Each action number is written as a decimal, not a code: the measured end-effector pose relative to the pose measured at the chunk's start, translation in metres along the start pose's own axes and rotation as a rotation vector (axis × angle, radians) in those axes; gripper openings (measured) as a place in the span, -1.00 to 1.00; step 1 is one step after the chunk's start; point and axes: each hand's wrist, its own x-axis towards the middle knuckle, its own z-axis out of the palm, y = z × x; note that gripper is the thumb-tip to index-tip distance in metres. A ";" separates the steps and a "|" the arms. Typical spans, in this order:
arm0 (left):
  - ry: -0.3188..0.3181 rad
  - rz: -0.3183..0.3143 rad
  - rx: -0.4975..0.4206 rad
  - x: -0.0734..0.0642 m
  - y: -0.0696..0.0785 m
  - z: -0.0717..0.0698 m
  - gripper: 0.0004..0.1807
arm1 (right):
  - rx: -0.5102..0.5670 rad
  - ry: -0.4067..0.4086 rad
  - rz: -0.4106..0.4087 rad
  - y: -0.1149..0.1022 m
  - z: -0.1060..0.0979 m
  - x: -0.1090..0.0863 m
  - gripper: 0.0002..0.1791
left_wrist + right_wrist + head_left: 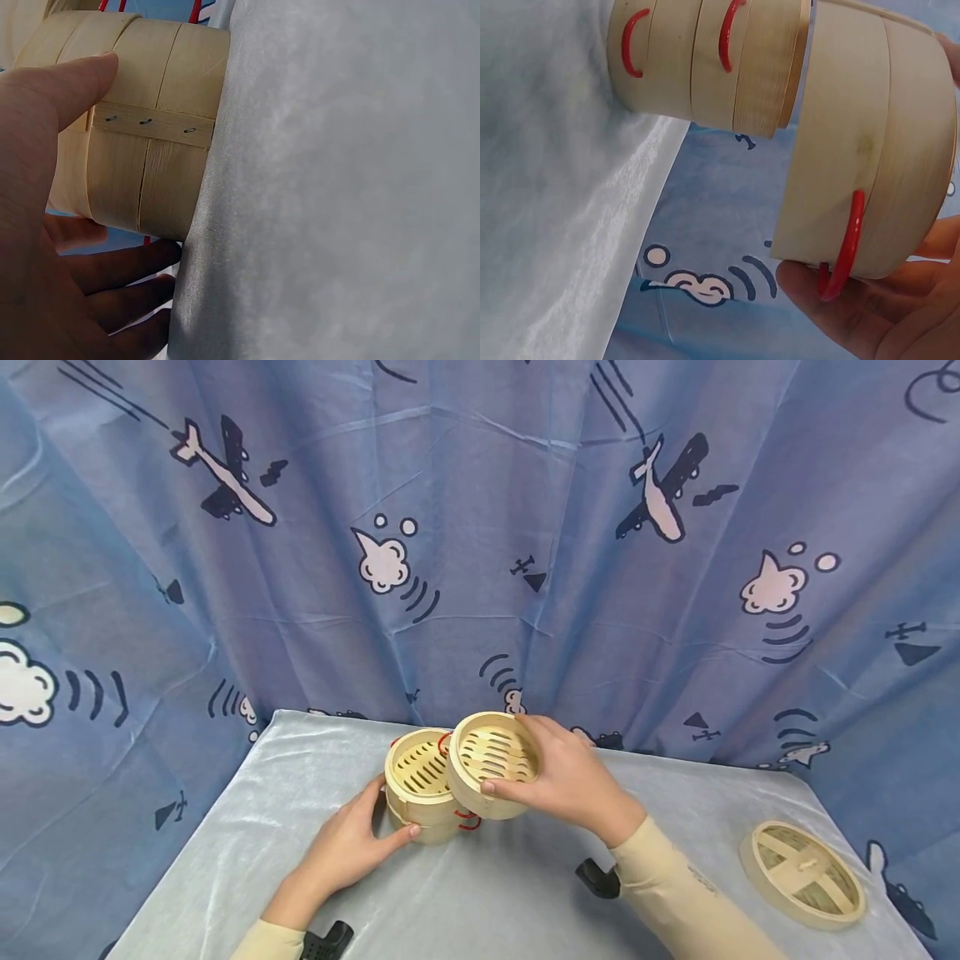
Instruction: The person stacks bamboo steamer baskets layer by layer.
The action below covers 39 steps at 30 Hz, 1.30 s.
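My right hand (573,777) holds a round bamboo steamer basket (467,785) by its rim. This basket is raised and slightly tilted, its slotted floor showing, and it overlaps the right side of a stack in the head view. A red handle (846,247) hangs on its side. The stack of two bamboo steamer baskets (423,814) stands on the cloth-covered table. Around the stack's left side, my left hand (348,843) grips it, thumb at the front and index finger at the far side. Stapled seams (146,121) show on the stack in the left wrist view.
A round bamboo steamer lid (783,897) with crossed slats lies at the table's right. Grey velvety cloth covers the table (525,902). Directly behind its back edge hangs a blue curtain (465,568) printed with planes and clouds.
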 end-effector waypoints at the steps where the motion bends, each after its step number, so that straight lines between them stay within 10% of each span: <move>1: 0.000 0.002 0.000 0.000 0.000 0.000 0.14 | 0.000 -0.003 0.002 -0.001 0.001 0.001 0.17; 39: 0.002 0.004 0.010 0.000 0.000 0.001 0.12 | 0.068 -0.059 0.039 -0.032 0.029 0.035 0.13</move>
